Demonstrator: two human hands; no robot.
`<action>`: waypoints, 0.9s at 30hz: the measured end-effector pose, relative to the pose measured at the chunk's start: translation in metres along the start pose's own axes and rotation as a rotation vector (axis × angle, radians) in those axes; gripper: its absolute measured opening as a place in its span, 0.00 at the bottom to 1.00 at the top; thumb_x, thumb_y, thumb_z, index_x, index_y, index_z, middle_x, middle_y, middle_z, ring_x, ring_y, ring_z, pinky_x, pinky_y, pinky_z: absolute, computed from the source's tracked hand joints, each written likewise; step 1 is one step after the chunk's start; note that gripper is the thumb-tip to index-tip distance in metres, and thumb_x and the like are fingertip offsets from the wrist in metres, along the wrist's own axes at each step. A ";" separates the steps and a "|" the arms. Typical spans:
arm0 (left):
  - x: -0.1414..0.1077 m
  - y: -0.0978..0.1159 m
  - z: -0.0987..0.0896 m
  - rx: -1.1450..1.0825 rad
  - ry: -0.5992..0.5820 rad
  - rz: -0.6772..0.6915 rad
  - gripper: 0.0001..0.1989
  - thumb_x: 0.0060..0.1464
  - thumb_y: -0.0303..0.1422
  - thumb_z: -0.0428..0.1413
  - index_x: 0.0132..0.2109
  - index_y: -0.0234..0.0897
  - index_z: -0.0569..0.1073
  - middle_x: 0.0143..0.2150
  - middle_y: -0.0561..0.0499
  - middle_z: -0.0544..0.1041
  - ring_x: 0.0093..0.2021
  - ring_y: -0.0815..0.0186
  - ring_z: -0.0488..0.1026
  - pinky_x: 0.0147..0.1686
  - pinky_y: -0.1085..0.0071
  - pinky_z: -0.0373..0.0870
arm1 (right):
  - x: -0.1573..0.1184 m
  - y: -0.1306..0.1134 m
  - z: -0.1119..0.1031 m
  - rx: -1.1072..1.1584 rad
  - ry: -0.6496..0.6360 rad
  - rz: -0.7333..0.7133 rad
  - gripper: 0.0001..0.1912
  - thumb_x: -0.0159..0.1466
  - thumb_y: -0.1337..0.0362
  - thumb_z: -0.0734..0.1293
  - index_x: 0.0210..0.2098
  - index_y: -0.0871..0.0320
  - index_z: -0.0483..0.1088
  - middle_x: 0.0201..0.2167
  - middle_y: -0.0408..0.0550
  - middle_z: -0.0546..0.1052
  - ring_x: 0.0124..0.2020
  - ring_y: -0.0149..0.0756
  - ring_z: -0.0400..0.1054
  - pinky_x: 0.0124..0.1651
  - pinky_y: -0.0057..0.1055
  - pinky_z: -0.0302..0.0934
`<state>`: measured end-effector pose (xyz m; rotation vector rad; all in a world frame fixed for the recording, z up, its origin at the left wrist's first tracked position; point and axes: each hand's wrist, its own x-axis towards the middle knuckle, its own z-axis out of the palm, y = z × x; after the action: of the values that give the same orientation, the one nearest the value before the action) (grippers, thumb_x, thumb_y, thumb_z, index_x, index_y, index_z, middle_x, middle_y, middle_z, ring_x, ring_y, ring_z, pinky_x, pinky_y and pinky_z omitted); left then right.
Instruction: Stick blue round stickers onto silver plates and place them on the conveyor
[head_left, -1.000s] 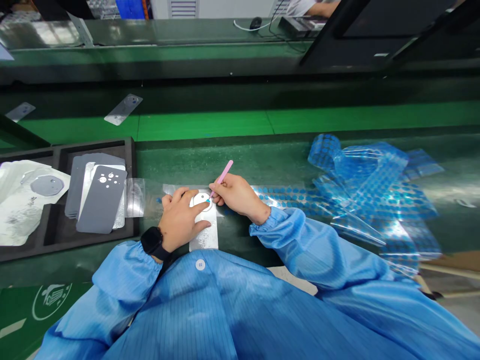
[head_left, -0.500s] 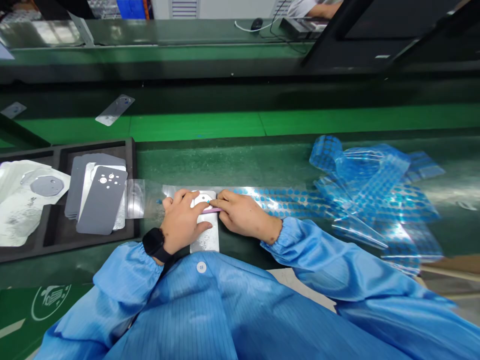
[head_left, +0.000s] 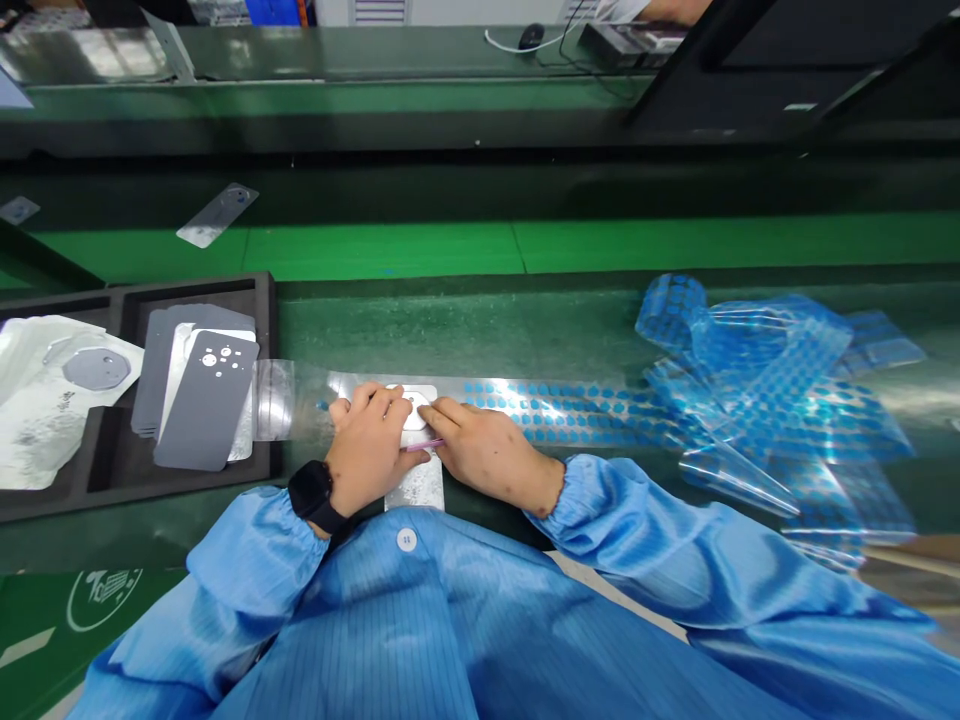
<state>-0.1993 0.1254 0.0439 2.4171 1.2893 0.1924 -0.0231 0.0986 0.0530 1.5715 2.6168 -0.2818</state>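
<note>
A white phone-shaped panel (head_left: 415, 490) with a rounded camera cutout lies on the bench in front of me. My left hand (head_left: 367, 440) rests on its left edge, fingers bent and thumb near a thin pink stick (head_left: 426, 444). From the right, my right hand (head_left: 480, 445) reaches over the panel; its index fingertip presses at the camera area, and the pink stick lies under its curled fingers. Beneath both hands runs a clear strip with blue dots (head_left: 570, 410). Which hand bears the stick's weight is hard to tell.
A black foam tray (head_left: 268, 380) at the left holds grey panels (head_left: 206, 400) and white sheets (head_left: 37, 400). Crumpled blue-dotted film (head_left: 772, 390) is heaped at the right. One loose clear panel (head_left: 217, 215) lies beyond the bench edge. A person's arm (head_left: 675, 10) shows at the top.
The pink stick has dropped lower, from beside the camera area to below it. My right fingertip now presses on the panel, and my left thumb has closed in toward the stick.
</note>
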 end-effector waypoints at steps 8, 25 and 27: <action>-0.002 -0.002 0.004 -0.023 0.045 -0.004 0.26 0.44 0.41 0.67 0.46 0.36 0.68 0.54 0.40 0.72 0.56 0.47 0.63 0.46 0.50 0.61 | 0.001 0.001 -0.002 0.086 -0.007 0.019 0.15 0.62 0.71 0.60 0.47 0.61 0.70 0.41 0.55 0.74 0.37 0.41 0.70 0.37 0.33 0.63; -0.044 -0.014 -0.036 0.081 0.675 -0.112 0.06 0.59 0.32 0.52 0.44 0.38 0.68 0.43 0.43 0.73 0.47 0.56 0.68 0.49 0.55 0.65 | 0.102 0.060 -0.057 0.852 0.153 0.410 0.04 0.58 0.65 0.65 0.33 0.57 0.66 0.21 0.39 0.67 0.21 0.30 0.60 0.27 0.29 0.56; -0.053 -0.043 -0.068 0.202 0.760 -0.289 0.09 0.59 0.35 0.51 0.44 0.36 0.68 0.42 0.42 0.73 0.45 0.55 0.70 0.49 0.55 0.65 | 0.133 0.078 -0.082 0.758 0.387 0.471 0.07 0.57 0.66 0.67 0.36 0.60 0.68 0.27 0.44 0.71 0.26 0.32 0.63 0.33 0.31 0.59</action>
<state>-0.2829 0.1222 0.0919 2.3532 2.0362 1.0116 -0.0146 0.2660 0.1025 2.6394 2.3860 -1.1229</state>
